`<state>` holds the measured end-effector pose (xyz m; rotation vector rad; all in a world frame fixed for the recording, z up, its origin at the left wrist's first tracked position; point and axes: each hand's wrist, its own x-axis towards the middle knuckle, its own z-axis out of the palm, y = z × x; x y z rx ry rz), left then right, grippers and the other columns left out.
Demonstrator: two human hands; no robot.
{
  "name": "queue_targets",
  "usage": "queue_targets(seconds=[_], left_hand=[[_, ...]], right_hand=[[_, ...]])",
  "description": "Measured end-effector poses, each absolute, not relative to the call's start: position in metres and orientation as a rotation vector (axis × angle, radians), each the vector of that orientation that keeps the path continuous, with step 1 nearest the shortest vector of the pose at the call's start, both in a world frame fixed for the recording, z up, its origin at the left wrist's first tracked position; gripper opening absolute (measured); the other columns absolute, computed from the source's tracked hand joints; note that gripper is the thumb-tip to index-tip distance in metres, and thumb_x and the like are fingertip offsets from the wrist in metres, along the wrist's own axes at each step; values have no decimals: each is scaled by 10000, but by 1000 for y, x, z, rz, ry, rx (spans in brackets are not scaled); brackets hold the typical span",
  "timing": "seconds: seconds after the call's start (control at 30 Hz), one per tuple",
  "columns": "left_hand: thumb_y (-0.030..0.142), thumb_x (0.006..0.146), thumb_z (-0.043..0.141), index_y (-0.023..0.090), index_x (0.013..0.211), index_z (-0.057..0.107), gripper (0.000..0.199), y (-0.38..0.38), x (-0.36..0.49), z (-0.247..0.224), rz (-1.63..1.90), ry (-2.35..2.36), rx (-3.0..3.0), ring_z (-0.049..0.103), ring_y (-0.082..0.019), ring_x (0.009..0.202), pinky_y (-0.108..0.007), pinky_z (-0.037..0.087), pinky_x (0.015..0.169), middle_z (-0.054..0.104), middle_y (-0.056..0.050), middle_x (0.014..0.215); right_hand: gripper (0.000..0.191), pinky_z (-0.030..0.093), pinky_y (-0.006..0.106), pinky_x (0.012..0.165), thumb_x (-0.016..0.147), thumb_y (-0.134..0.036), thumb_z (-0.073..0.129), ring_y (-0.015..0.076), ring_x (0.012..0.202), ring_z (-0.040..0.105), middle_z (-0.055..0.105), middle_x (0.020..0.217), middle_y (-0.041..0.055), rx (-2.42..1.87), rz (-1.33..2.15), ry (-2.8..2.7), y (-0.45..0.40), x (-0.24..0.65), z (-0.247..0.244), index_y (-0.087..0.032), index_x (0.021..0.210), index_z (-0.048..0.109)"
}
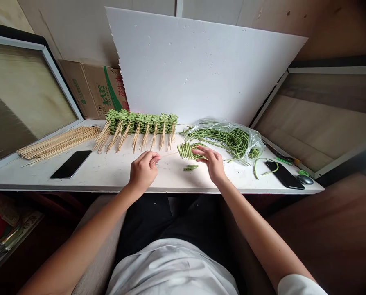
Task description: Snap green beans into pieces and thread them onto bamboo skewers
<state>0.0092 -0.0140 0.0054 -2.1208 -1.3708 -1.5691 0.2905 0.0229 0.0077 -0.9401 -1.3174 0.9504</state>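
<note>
We sit facing a long white table, with a white foam board propped up behind it and a cardboard box tucked behind the board's left edge. A plastic bag of long green beans lies open toward the right of the table. Along the back, to the left of the bag, stands a row of bean-filled skewers, their bare ends pointing toward us. Farther left lies a bundle of loose bamboo skewers. We also have 2 phones lying face up, a left phone and a right phone, at either side of our work.

Our 2 hands are apart, just in front of the bag. The left hand closes on the end of a thin skewer, which runs right into a folded bunch of beans. The right hand pinches that bunch from its right side. A small bean piece lies on the table just below it.
</note>
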Motion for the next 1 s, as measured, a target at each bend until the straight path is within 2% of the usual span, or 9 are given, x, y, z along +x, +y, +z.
queue_targets(seconds=[0.07,0.2,0.37,0.5,0.6,0.7,0.8,0.9,1.0], left_hand=[[160,994,553,209,903,703,182,-10,6,4,-1571,-1405,-2107,743,-213,784,-305,534,699,792,-54,886],[163,977,560,208,903,706,170,-5,0,1,-1580,-1465,-2112,752,-225,803,-315,547,723,789,-59,892],[168,969,565,207,905,710,163,-2,-1,-1,-1543,-1507,-2114,747,-224,792,-313,546,724,793,-62,896],[168,965,576,207,904,713,155,0,-2,-4,-1515,-1481,-2106,732,-220,753,-308,522,684,796,-63,897],[169,964,581,208,901,715,153,1,-2,-6,-1502,-1471,-2107,728,-219,745,-306,515,673,796,-62,894],[169,962,584,208,902,716,150,1,-2,-6,-1504,-1477,-2106,732,-221,757,-305,520,680,798,-65,898],[173,971,578,207,907,714,154,0,-4,-3,-1527,-1482,-2116,743,-224,776,-309,535,698,799,-67,903],[185,986,571,205,912,712,161,-1,-5,2,-1569,-1472,-2123,751,-223,787,-310,550,713,795,-62,886],[197,995,570,201,914,713,164,-3,-7,8,-1621,-1451,-2113,752,-216,785,-302,557,709,789,-61,865]], right_hand=[[361,598,458,876,991,-509,653,325,1094,722,817,1114,127,-1112,678,-1637,31,305,4,-227,1146,815],[285,511,543,991,1024,-367,625,345,1047,655,804,1074,149,-1233,183,-2192,45,326,-10,-213,1121,844],[238,495,529,978,1015,-288,638,348,1035,607,782,1038,158,-1280,108,-2357,50,331,-24,-219,1074,858],[149,486,521,971,958,-230,704,344,1005,602,781,972,133,-1290,173,-2281,48,326,-24,-230,982,851],[79,492,504,960,914,-302,778,328,972,607,778,897,104,-1259,287,-2196,47,323,-21,-245,910,834],[182,505,493,933,852,-421,849,332,972,602,771,842,100,-1245,382,-2071,45,321,-16,-250,915,837],[294,513,467,893,833,-523,850,312,942,620,788,904,102,-1184,505,-1921,42,319,-8,-251,943,848],[398,516,382,788,820,-611,836,252,879,647,790,981,86,-1135,761,-1705,38,318,5,-240,964,835],[445,496,310,704,773,-624,870,186,815,634,753,937,44,-1038,1056,-1466,33,316,17,-229,963,797]])
